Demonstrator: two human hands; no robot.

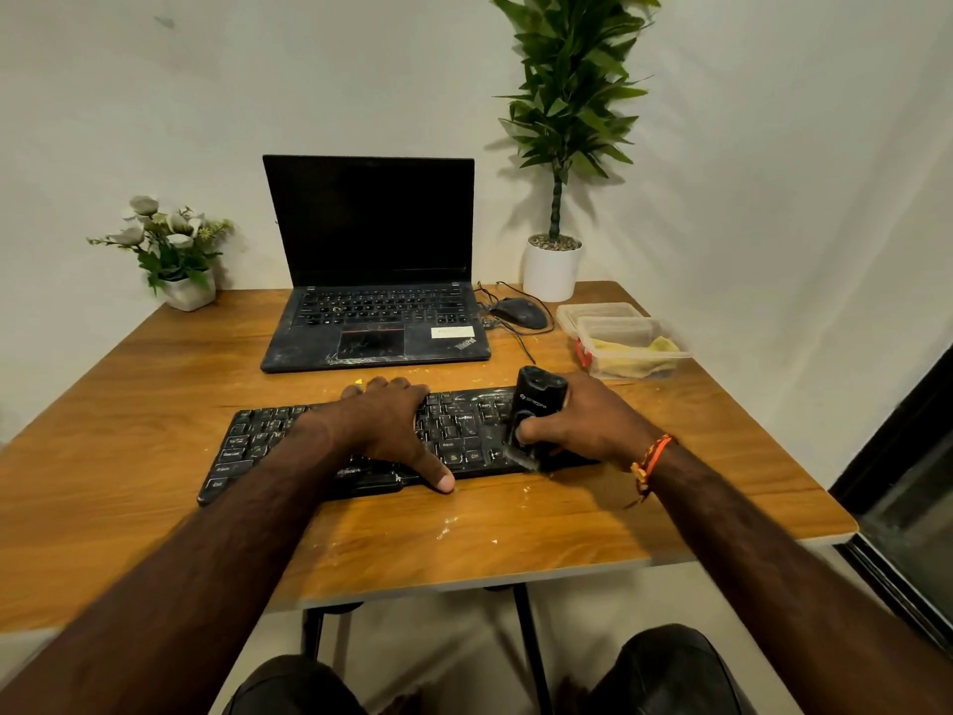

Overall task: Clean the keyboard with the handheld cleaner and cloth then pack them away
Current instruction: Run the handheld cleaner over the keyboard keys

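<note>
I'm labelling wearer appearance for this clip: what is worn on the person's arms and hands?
Both forearms are bare, with no sleeves showing. The right hand has an orange and yellow thread band at the wrist, loose ends hanging. The left hand shows no ring, watch or glove.

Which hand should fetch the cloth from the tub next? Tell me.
Left, probably. The left hand only lies flat on the keyboard, while the right hand grips the cleaner. Still, the tub is on the right.

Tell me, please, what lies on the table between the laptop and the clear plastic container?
In the head view, a dark mouse and its tangled cable lie on the table between the laptop and the clear container.
</note>
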